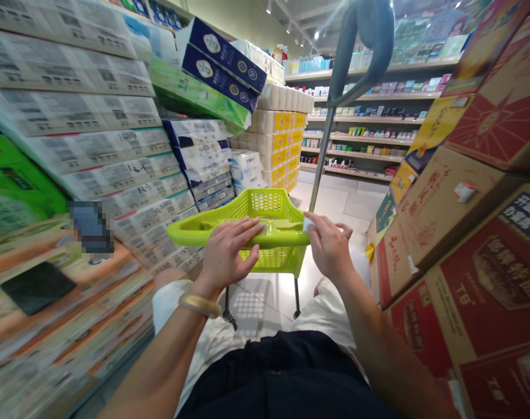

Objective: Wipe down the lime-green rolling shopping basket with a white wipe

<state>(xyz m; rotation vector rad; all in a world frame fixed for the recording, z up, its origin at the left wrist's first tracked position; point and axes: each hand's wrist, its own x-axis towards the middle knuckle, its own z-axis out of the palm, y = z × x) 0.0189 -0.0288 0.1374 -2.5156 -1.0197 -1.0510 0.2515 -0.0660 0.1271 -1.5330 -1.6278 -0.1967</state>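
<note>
In front of my knees stands a lime-green shopping basket [271, 260] on legs with small wheels. My left hand [225, 253] lies over the near rim, its fingers stretched out flat and the thumb apart. At the rim's right end, my right hand [330, 247] is closed, pinching a small white piece [308, 223] that looks like tissue against the green plastic. A metal pole [322, 157] rises from the basket's right side to a grey-blue loop handle [335, 75]. The inside of the basket shows only in part.
Stacked paper packs [103, 110] form a wall on the left. A black flat object [38, 288] and a blurred-out phone-like object [91, 228] lie on orange packs [112, 273]. Red and brown cartons [440, 203] line the right. Stocked shelves [356, 119] stand across the tiled aisle.
</note>
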